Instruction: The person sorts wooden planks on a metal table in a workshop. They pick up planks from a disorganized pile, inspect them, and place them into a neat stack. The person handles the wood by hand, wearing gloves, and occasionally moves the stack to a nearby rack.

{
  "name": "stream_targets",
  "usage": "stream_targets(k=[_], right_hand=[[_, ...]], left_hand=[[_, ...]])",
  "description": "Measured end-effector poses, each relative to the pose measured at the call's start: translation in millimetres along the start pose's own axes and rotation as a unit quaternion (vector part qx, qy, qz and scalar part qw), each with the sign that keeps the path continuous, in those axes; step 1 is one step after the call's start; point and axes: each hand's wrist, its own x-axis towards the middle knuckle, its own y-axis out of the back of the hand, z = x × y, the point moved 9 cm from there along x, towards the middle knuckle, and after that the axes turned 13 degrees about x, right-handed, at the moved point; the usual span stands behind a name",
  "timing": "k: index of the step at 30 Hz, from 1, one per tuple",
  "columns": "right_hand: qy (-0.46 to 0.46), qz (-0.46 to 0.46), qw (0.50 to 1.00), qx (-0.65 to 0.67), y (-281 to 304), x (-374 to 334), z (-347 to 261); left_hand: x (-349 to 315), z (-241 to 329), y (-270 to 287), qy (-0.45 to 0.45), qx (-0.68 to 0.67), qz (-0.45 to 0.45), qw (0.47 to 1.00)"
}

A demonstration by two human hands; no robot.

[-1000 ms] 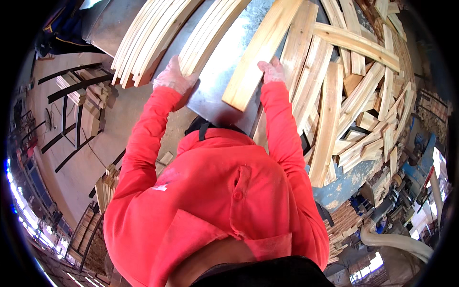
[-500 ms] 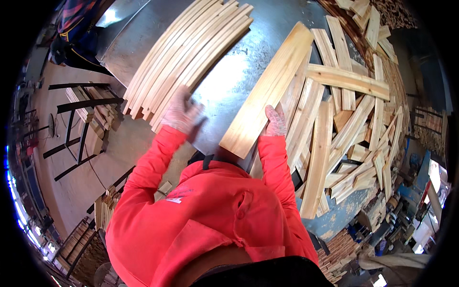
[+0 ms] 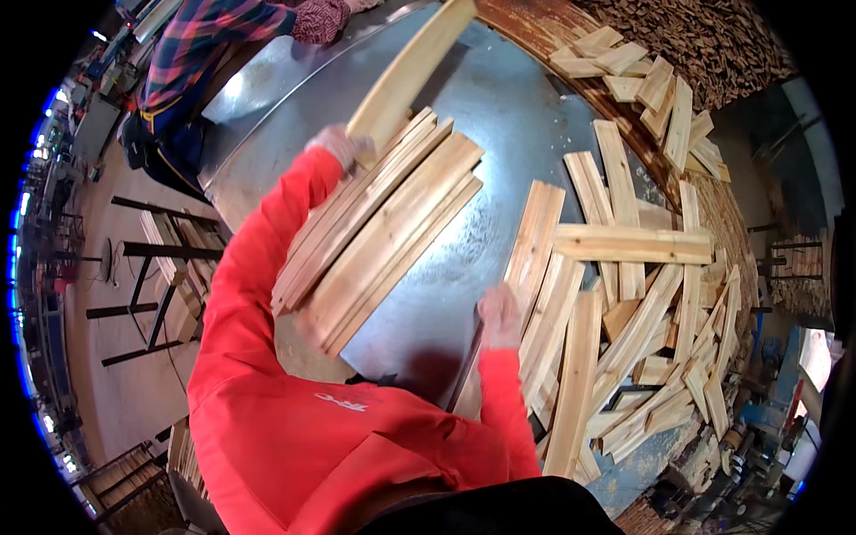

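My left hand point(image 3: 339, 148), in a pale glove, is closed on the near end of a long wooden board point(image 3: 412, 73). That board slants up and away over the far end of a stack of wooden boards point(image 3: 392, 227) on the metal table point(image 3: 446, 276). One wide board lies face up on the stack, and its near end is blurred. My right hand point(image 3: 500, 316) has its fingers curled at the left edge of another wooden board point(image 3: 535, 230), beside the loose pile on the right; its fingertips are partly hidden.
Crossed loose boards point(image 3: 633, 243) cover the table's right side. More short boards point(image 3: 660, 98) lie beyond its rim, near a heap of wood pieces point(image 3: 687, 36). At the far left a co-worker's plaid sleeve point(image 3: 209, 40) reaches over the metal. Black metal racks point(image 3: 156, 285) stand on the left floor.
The board that was between my hands is gone from there. My left hand now holds a board out beyond the stack, while my right has shifted down beside the loose pile. The view has swung.
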Motion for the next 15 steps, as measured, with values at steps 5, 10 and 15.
stream_targets(k=[5,10,15], right_hand=[[-0.096,0.02,0.995,-0.005,28,-49,5],[0.011,0.026,0.995,-0.096,16,-55,-25],[0.175,0.055,0.842,-0.508,-1,-55,-83]], left_hand=[[181,15,42,0.059,0.261,0.015,0.963],[311,23,28,-0.03,0.548,0.098,0.83],[373,-30,79,0.026,-0.197,0.272,0.942]])
